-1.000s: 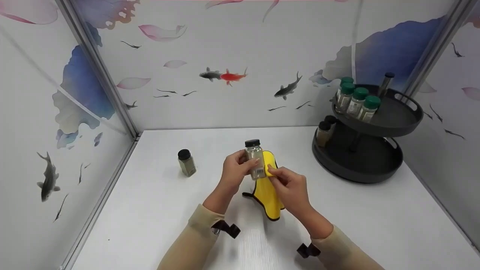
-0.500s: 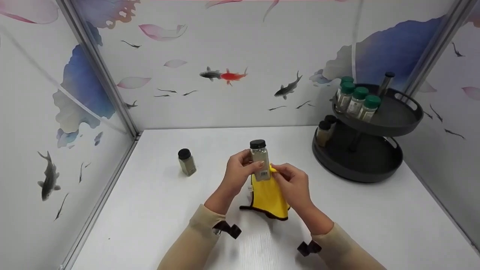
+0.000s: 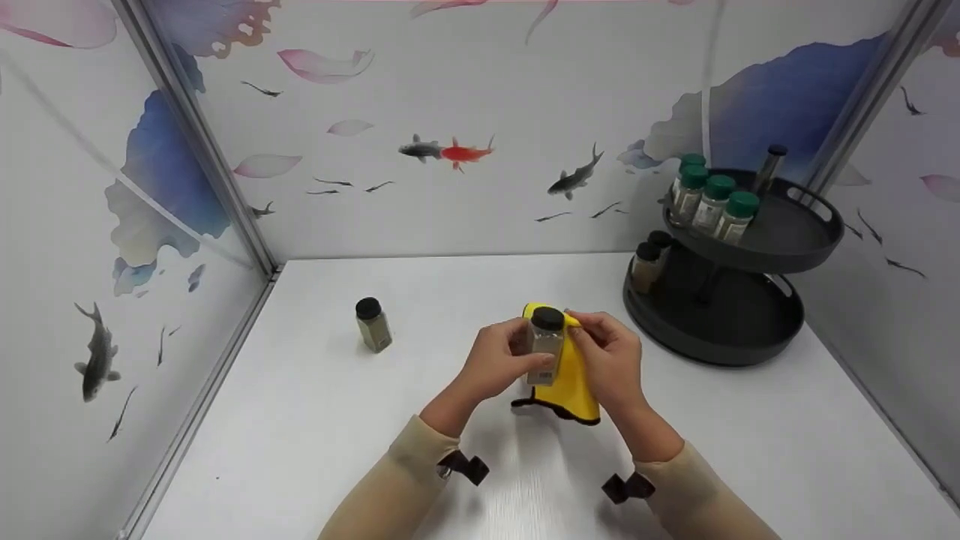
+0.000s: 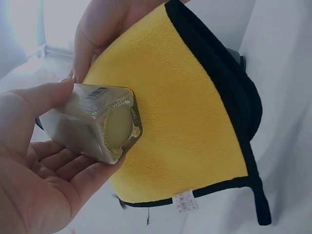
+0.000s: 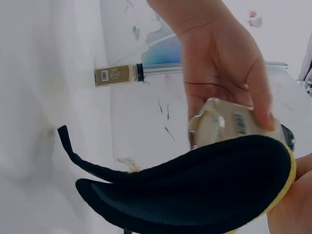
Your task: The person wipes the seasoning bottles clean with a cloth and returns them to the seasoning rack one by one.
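Above the table my left hand point(image 3: 499, 360) grips a clear square spice jar point(image 3: 545, 349) with a black lid, thumb across its front. In the left wrist view the jar's base and a barcode label face the camera. My right hand point(image 3: 611, 352) pinches the upper edge of a yellow cloth point(image 3: 574, 382) with black trim, which hangs beside and behind the jar. The right wrist view shows the cloth's dark side point(image 5: 195, 187), partly covering the jar. On the table to the left stands a second spice jar point(image 3: 374, 326), also black-lidded.
A black two-tier round rack point(image 3: 750, 349) stands at the back right. Several green-capped jars point(image 3: 716, 196) and a slim dark-capped bottle point(image 3: 770, 169) sit on its upper tier, with dark-capped jars point(image 3: 646, 268) on the lower. Printed walls point(image 3: 487, 210) bound the white table point(image 3: 300, 420).
Both hands, with the jar and the cloth, have shifted right. The jar has come lower in view, and the cloth has swung from a narrow fold to a wider hanging sheet.
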Action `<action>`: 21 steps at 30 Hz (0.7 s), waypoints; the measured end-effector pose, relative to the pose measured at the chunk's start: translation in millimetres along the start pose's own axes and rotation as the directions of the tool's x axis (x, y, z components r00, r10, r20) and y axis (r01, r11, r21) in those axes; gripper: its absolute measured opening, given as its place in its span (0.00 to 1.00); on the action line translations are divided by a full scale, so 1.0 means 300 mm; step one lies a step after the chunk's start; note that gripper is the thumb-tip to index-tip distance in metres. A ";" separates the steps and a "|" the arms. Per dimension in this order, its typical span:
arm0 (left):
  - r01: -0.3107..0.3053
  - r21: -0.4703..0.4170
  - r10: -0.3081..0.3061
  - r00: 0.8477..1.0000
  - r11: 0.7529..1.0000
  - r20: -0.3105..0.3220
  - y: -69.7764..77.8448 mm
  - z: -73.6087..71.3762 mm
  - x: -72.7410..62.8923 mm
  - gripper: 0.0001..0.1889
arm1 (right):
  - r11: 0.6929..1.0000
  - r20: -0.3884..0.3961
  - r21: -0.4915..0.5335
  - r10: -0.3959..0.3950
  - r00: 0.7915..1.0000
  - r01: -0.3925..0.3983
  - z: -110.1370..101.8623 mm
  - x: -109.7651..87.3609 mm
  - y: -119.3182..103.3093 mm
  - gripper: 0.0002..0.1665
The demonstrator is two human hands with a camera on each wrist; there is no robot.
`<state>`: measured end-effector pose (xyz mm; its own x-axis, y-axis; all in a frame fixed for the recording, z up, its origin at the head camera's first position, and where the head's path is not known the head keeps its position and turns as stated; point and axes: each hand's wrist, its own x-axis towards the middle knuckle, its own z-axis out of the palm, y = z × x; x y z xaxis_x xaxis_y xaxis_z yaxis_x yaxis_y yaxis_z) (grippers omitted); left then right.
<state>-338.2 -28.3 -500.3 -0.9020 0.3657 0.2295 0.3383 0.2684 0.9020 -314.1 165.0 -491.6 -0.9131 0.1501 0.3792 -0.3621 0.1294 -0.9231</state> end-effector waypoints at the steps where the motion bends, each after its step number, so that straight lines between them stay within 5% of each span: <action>1: 0.009 0.008 -0.009 1.000 1.000 0.001 -0.001 0.003 0.000 0.21 | 1.000 -0.006 0.001 -0.013 1.000 0.013 0.000 0.000 0.000 0.11; 6: 0.074 0.029 -0.073 0.996 0.997 -0.048 -0.004 0.013 0.003 0.21 | 0.986 -0.015 -0.079 -0.152 0.988 0.150 0.015 -0.017 0.006 0.11; 13: 0.134 0.016 -0.131 0.982 0.991 -0.140 -0.005 0.021 0.005 0.19 | 0.891 0.053 -0.271 -0.365 0.930 0.365 0.035 -0.046 0.023 0.11; 16: 0.121 0.006 -0.120 0.987 0.993 -0.110 -0.011 0.022 0.007 0.19 | 0.889 0.041 -0.267 -0.374 0.926 0.371 0.028 -0.036 0.029 0.12; 21: 0.095 -0.056 -0.097 0.995 0.994 -0.021 -0.022 0.022 0.008 0.22 | 0.939 0.014 -0.208 -0.276 0.961 0.273 0.013 -0.009 0.036 0.12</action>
<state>-340.9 -23.2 -508.2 -0.9358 0.3197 0.1489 0.2353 0.2518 0.9387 -316.3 162.2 -502.9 -0.7800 0.0950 0.6185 -0.5503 0.3664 -0.7503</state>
